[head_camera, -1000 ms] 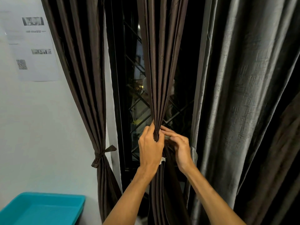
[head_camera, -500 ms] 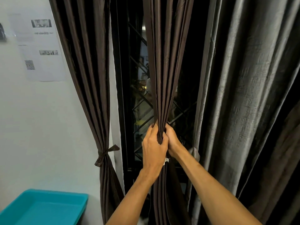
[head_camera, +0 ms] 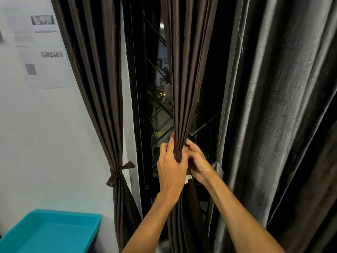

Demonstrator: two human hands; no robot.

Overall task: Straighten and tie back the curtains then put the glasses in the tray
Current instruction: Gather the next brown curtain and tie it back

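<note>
A dark brown middle curtain (head_camera: 186, 73) hangs in front of the window, gathered into a narrow bunch at waist height. My left hand (head_camera: 171, 168) grips that bunch from the left, fingers curled round the folds. My right hand (head_camera: 197, 161) holds the same bunch from the right, fingers bent against the fabric; a small white tag (head_camera: 188, 178) shows between the wrists. Left of it, another brown curtain (head_camera: 102, 88) is tied back with a knotted band (head_camera: 118, 172). A teal tray (head_camera: 52, 232) sits at the lower left. No glasses are in view.
A large grey curtain (head_camera: 277, 115) fills the right side. Behind the curtains is a dark window with a diamond metal grille (head_camera: 160, 110). A white wall with printed sheets (head_camera: 42, 48) lies on the left.
My right hand moved from the curtain's right edge in against the bunch, then wrapped round it beside my left hand. The view shifted slightly left.
</note>
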